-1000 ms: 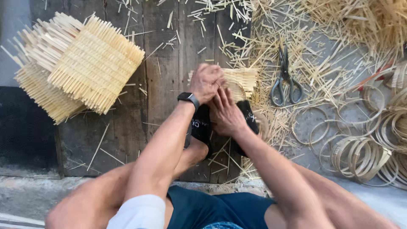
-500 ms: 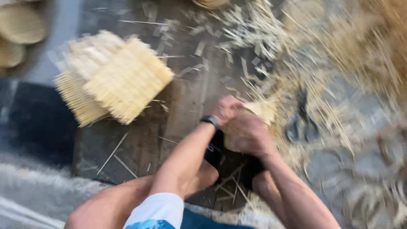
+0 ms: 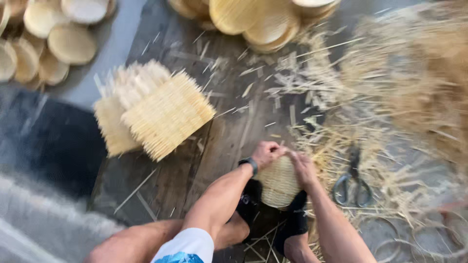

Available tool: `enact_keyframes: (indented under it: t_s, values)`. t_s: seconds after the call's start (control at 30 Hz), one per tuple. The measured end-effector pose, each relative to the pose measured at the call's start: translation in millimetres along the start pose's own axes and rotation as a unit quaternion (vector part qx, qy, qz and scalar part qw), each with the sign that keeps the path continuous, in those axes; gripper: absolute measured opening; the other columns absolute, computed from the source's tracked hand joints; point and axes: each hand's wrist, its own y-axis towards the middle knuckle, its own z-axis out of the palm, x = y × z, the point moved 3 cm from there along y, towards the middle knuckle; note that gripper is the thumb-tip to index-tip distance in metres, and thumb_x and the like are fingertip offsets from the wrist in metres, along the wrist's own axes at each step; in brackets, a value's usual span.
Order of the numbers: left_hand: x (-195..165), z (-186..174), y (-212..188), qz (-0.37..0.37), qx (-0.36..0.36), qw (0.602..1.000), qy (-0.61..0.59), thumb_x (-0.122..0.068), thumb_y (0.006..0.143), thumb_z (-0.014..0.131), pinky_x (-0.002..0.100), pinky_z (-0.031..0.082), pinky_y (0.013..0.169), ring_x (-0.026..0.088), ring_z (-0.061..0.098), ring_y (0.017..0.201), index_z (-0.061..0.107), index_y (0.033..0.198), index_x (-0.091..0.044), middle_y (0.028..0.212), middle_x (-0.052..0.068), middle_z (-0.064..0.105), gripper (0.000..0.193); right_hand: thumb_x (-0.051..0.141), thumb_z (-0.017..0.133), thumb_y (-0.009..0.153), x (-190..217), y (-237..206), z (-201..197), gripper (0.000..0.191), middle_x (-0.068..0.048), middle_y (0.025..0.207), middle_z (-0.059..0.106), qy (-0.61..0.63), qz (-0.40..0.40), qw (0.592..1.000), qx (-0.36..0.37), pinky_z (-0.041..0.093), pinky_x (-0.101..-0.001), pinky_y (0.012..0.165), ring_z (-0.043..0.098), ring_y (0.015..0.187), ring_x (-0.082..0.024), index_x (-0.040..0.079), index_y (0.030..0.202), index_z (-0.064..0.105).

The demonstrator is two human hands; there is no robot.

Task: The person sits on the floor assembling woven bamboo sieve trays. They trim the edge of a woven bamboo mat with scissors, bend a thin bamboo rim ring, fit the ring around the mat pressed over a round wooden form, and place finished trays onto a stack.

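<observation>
Both hands grip one round woven bamboo mat (image 3: 279, 182) – left hand (image 3: 265, 153) curled over its upper left edge, right hand (image 3: 303, 168) clamped on its right edge. The mat stands tilted between the person's black-shod feet (image 3: 297, 221), on the wooden board floor (image 3: 214, 146). It looks already round and woven, but the frame is blurred, so how much finishing is left can't be told. Square woven mats (image 3: 156, 114) lie stacked to the left, well apart – seemingly untrimmed. Finished-looking round mats (image 3: 253, 17) pile at the top. Scissors (image 3: 352, 182) lie just right among bamboo slivers (image 3: 390, 112), untouched.
</observation>
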Motion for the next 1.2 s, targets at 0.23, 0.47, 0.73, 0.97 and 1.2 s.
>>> enact_keyframes:
  t_s: [0.23,0.47,0.73,0.97,1.2]
  values:
    - [-24,2,-27,0.026,-0.026,0.981,0.19,-0.056,0.098,0.061,0.047,0.052,0.087,0.037,0.069,0.097,0.078,0.093,-0.008,0.098,0.019,0.074,0.051,0.015,0.051,0.088,51,-52,-52,0.038,-0.01,0.12,0.069,-0.382,-0.171,0.908,-0.01,0.048,-0.0456,0.1,0.06,0.113,-0.037,0.018,0.119,0.073]
    - [-47,4,-67,-0.129,-0.077,0.967,0.206,-0.068,0.101,0.032,0.052,0.048,0.103,0.044,0.063,0.115,0.075,0.108,0.001,0.116,0.029,0.069,0.081,0.049,0.057,0.094,114,-185,-234,0.041,-0.008,0.117,0.074,-0.61,0.123,0.779,0.084,0.056,-0.0414,0.099,0.07,0.112,-0.027,0.016,0.112,0.074]
    - [-32,4,-53,-0.189,-0.075,0.952,0.23,-0.069,0.098,0.026,0.054,0.044,0.105,0.045,0.059,0.122,0.072,0.116,0.001,0.124,0.03,0.064,0.086,0.037,0.072,0.094,81,-319,-278,0.029,-0.007,0.101,0.078,-0.393,0.242,0.885,-0.059,0.064,-0.0365,0.083,0.075,0.092,-0.022,0.016,0.113,0.075]
    - [-41,17,-75,-0.032,-0.031,0.995,0.084,-0.066,0.089,0.061,0.047,0.055,0.079,0.033,0.072,0.087,0.076,0.102,-0.001,0.091,0.019,0.078,0.068,0.028,0.073,0.092,1,-435,-204,0.023,-0.008,0.092,0.075,-0.126,0.22,0.922,-0.291,0.061,-0.0375,0.076,0.07,0.084,-0.022,0.01,0.106,0.076]
    - [-97,20,-127,0.126,-0.099,0.955,0.251,-0.037,0.067,0.093,0.042,0.054,0.081,0.028,0.069,0.09,0.07,0.094,-0.01,0.092,0.009,0.072,0.044,0.026,0.071,0.093,-4,-474,-125,0.021,-0.007,0.084,0.072,0.098,0.181,0.965,-0.159,0.057,-0.0361,0.071,0.064,0.078,-0.017,0.007,0.103,0.076]
